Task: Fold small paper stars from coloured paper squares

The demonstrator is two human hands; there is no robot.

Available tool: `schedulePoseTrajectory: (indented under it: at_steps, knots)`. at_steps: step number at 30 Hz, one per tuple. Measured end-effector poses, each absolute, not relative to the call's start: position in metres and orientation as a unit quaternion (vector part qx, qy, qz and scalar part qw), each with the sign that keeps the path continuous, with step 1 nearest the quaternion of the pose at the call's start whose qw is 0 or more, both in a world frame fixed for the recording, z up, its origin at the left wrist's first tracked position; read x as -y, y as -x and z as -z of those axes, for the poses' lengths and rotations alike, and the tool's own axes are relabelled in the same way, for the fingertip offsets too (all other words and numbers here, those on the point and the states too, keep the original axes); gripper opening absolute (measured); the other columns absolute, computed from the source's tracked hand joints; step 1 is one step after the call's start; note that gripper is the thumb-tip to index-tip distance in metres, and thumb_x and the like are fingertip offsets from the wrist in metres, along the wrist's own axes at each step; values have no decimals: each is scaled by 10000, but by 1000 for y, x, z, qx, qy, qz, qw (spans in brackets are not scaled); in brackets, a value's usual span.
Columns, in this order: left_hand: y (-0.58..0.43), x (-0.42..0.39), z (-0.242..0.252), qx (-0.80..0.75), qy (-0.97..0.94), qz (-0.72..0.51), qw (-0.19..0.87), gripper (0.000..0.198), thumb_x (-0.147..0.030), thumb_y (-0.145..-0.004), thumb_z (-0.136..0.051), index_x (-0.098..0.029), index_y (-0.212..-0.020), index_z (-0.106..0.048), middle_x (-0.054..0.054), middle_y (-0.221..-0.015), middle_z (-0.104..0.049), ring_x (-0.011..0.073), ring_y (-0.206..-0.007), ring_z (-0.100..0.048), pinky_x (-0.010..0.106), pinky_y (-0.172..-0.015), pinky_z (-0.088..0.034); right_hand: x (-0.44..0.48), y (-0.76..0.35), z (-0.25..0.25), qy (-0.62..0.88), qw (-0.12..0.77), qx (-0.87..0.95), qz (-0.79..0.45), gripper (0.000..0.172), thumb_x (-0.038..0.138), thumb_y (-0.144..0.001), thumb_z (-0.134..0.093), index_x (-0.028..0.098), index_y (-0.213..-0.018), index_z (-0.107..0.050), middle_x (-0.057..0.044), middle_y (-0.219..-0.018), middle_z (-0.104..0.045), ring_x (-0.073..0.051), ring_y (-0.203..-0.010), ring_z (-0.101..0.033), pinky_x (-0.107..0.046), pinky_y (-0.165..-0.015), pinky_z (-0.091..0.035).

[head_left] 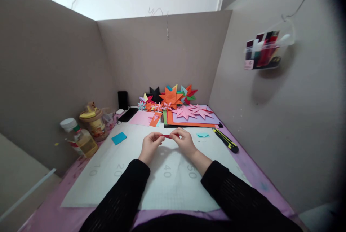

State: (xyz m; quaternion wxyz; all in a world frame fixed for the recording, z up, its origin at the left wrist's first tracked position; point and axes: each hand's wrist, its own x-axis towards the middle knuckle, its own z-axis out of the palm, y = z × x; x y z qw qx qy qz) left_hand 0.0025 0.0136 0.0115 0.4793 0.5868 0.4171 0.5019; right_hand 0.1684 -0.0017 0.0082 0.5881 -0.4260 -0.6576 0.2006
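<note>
Between my two hands, above the middle of the white sheet [108, 174], is a small piece of red paper [167, 136], seen as a thin strip. The fingers of my left hand [151, 145] pinch its left end. At the other end, my right hand [186, 144] pinches it, covering part of the paper. A folded light-teal paper piece [203, 135] lies on the sheet to the right of my right hand. Farther off to the left of my left hand rests a blue paper square [119, 138].
A yellow-black utility knife [225, 140] lies at the right edge. Behind stand folded paper stars [171, 96] and stacked coloured sheets [194, 125]. At left are a bottle [81, 140], a tub [95, 125] and a phone [128, 114]. Grey partitions [164, 55] enclose the table.
</note>
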Motion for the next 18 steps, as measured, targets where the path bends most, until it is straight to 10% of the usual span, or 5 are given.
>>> schedulePoseTrajectory:
  at_steps: [18]
  knots:
    - [4, -13, -21, -418, -651, -522, 360, 165, -336, -633, -673, -174, -607, -657, 30, -674, -618, 154, -677, -557, 261, -679, -424, -3, -167, -5, 458, 604, 611, -227, 132, 269, -722, -595, 192, -625, -642, -26, -679, -594, -160, -677, -536, -278, -650, -418]
